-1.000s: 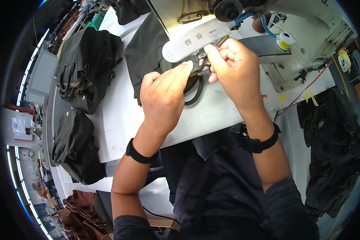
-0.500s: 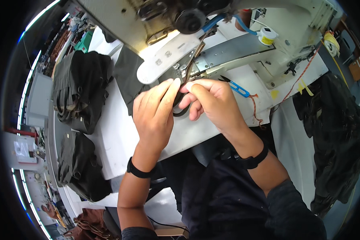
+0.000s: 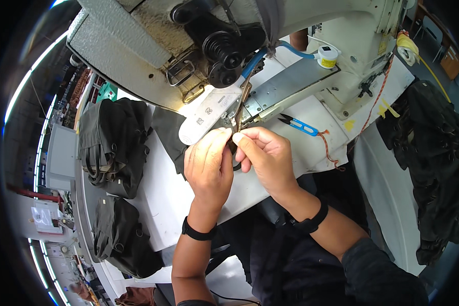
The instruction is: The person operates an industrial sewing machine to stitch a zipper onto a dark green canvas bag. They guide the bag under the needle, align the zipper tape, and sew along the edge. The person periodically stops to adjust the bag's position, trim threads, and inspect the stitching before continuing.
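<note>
My left hand point(image 3: 209, 163) and my right hand point(image 3: 264, 157) meet fingertip to fingertip, just in front of the sewing machine's point(image 3: 224, 104) needle area. Both are closed in a pinch on a narrow dark strip point(image 3: 233, 148), mostly hidden by my fingers; part of a dark loop shows beneath them. A thin brownish piece with a ridged edge point(image 3: 240, 120) rises from the fingertips toward the machine; its kind is unclear. Left of the fingers, dark fabric point(image 3: 169, 135) lies partly under the white guard plate point(image 3: 209, 117). Blue thread snips point(image 3: 301, 126) rest to the right of my right hand.
Dark bags point(image 3: 115, 143) are piled on the white table's point(image 3: 160, 204) left side, another bag point(image 3: 122, 237) nearer me. More dark pieces point(image 3: 438, 168) hang at right. An orange cord point(image 3: 327, 150) trails from the snips. The machine's body overhangs the far side.
My view has shifted, so the machine and table sit lower in the picture. My hands stay together near the needle area, with the right hand's lower fingers curled in more.
</note>
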### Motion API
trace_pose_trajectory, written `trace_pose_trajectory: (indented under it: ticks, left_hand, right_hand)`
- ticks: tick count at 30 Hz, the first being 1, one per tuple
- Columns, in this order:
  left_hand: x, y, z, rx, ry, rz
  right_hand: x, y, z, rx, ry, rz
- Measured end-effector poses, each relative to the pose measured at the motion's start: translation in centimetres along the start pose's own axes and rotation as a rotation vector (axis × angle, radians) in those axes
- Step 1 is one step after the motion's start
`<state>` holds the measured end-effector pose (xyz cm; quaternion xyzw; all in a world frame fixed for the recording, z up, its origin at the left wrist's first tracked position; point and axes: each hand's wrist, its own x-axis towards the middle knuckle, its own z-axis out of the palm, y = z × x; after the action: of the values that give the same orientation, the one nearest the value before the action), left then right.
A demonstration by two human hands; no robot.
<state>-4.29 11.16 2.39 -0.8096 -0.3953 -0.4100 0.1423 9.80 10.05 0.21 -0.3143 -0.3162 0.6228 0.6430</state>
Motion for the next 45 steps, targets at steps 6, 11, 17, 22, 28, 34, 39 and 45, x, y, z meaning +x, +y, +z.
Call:
trace_pose_trajectory:
  ticks: [6, 11, 17, 22, 28, 34, 39, 45]
  left_hand:
    - [0.0, 0.0, 0.4, -0.050, 0.031, -0.041]
    - [0.3, 0.6, 0.0, -0.006, 0.042, -0.028]
    - [0.4, 0.8, 0.1, 0.006, 0.064, -0.018]
    - [0.2, 0.6, 0.4, -0.008, 0.092, -0.053]
    - [0.4, 0.8, 0.4, 0.014, 0.096, -0.061]
    - [0.3, 0.6, 0.7, 0.035, 0.118, -0.019]
    - [0.3, 0.4, 0.9, 0.064, 0.133, -0.012]
    - [0.4, 1.2, 0.5, 0.061, 0.089, -0.107]
  right_hand:
    - [0.8, -1.3, 0.2, 0.000, 0.040, 0.005]
    - [0.4, -1.0, 1.2, 0.002, 0.147, -0.096]
    - [0.9, 0.5, 1.0, -0.217, 0.200, -0.387]
    - [0.9, 0.7, 1.1, -0.273, 0.210, -0.430]
    - [1.3, 0.7, 1.4, -0.269, 0.211, -0.464]
    - [2.0, 1.4, 1.5, -0.403, 0.269, -0.598]
    - [2.5, 1.3, 1.2, -0.533, 0.291, -0.567]
    - [3.0, -0.5, 1.1, -0.803, 0.242, -0.589]
